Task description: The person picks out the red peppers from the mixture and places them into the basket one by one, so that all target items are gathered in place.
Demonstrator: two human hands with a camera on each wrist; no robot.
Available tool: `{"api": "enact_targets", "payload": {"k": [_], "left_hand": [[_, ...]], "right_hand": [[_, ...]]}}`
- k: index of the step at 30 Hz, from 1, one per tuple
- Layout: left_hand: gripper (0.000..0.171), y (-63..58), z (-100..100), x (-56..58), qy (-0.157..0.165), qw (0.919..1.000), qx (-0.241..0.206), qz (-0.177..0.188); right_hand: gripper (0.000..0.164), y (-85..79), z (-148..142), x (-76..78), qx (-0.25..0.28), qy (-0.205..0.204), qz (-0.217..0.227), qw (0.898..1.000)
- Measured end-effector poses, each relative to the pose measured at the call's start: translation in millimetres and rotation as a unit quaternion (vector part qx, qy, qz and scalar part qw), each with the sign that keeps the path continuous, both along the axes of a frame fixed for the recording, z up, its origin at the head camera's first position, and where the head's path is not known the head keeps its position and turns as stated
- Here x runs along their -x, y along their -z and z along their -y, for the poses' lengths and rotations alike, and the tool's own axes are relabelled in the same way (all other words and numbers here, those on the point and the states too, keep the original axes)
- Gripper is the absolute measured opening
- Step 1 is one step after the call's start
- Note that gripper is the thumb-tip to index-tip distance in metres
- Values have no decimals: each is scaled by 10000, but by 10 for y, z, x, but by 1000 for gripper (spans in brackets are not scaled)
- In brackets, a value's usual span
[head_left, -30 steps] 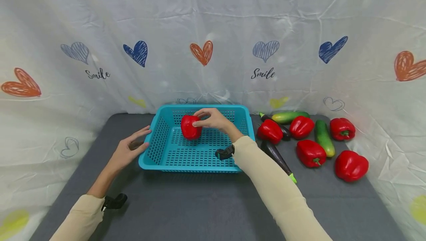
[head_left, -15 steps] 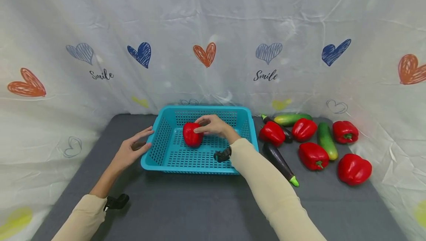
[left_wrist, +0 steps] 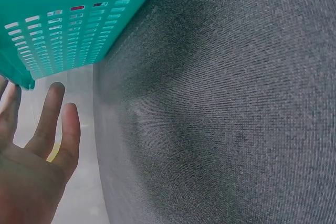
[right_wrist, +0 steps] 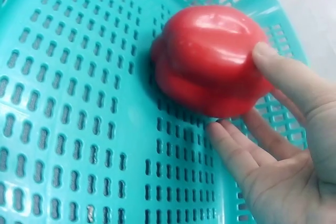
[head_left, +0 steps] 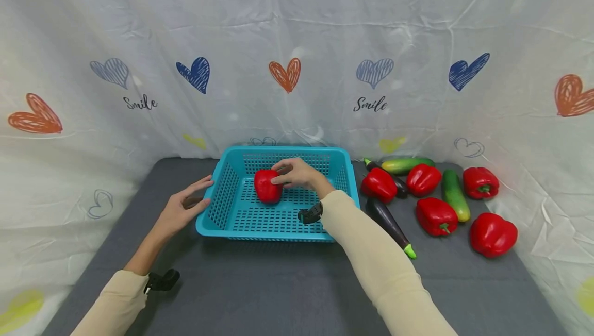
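Note:
In the head view my right hand (head_left: 299, 173) holds a red bell pepper (head_left: 265, 187) inside the turquoise plastic basket (head_left: 260, 235). The right wrist view shows the thumb (right_wrist: 286, 72) on the upper side of the pepper (right_wrist: 207, 59), with fingers round its lower side, low over the perforated bottom. My left hand (head_left: 178, 212) is at the basket's left rim, fingertips right at the edge and fingers loosely spread. From the left wrist, two extended fingers of that hand (left_wrist: 31, 177) appear below the basket wall (left_wrist: 73, 30).
Right of the basket lie several red bell peppers (head_left: 436, 216), two cucumbers (head_left: 454, 197) and two eggplants (head_left: 387, 225) on the grey tablecloth (head_left: 278, 289). A white curtain (head_left: 320, 27) printed with hearts hangs behind the table.
My right hand has lowered the bell pepper a little within the basket during the first half second, then stays nearly still. The left hand keeps its place at the rim.

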State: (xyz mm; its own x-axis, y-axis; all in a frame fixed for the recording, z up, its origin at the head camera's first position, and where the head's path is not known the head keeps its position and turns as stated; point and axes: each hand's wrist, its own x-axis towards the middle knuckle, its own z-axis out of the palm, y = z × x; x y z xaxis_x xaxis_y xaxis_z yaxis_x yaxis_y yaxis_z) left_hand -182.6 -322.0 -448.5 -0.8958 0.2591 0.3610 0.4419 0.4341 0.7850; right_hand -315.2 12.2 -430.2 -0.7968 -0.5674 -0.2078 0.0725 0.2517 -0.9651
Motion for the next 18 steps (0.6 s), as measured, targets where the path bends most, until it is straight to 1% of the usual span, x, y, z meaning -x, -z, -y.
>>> {"api": "enact_targets", "payload": {"k": [7, 14, 18], "left_hand": [[49, 0, -2, 1, -16, 10000, 39, 22], [49, 0, -5, 3, -23, 10000, 59, 38], [49, -9, -4, -3, -13, 10000, 24, 45]], "right_hand": [[45, -47, -36, 10, -151, 17, -56, 9999], [41, 3, -25, 9, -51, 164, 46, 9998], [40, 4, -5, -3, 8, 222, 35, 9997]]}}
